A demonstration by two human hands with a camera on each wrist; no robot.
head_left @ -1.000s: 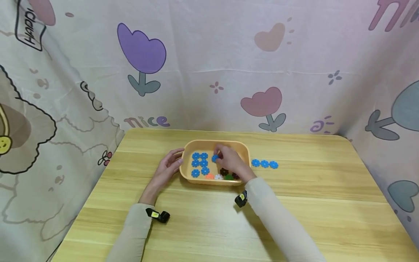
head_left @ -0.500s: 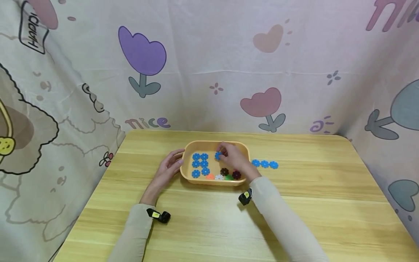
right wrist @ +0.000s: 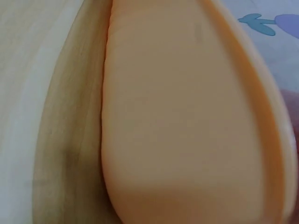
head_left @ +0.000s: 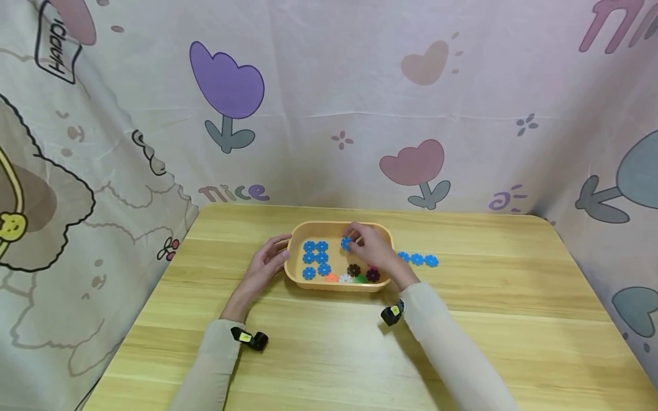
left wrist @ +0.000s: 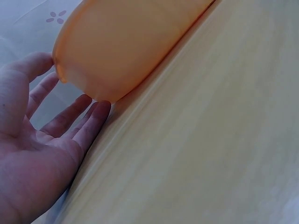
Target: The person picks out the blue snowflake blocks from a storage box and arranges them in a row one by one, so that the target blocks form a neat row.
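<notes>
A shallow orange-yellow plastic basket (head_left: 339, 287) stands on the table. My left hand (head_left: 267, 262) rests against its left end, fingers spread; in the left wrist view the fingertips of that hand (left wrist: 44, 154) are right at the wall and rim. Over the basket's right half, my right hand (head_left: 372, 248) pinches a blue notched interlocking disc (head_left: 346, 244) between thumb and fingers. Several more blue discs (head_left: 309, 258) lie grouped in the left half. Along the near wall are an orange disc (head_left: 331, 278), a white one (head_left: 346, 278), a green one (head_left: 361, 279) and dark ones (head_left: 353, 270).
Right of the basket, three blue discs (head_left: 417, 260) lie in a row on the wooden table (head_left: 329, 348). A printed cloth (head_left: 313, 74) hangs behind the table and at both sides. The right wrist view shows mostly the basket's outer wall (right wrist: 187, 112).
My right hand has moved slightly right and away from me inside the basket, with the blue disc still pinched. The dark discs show more now. My left hand stays at the basket's end.
</notes>
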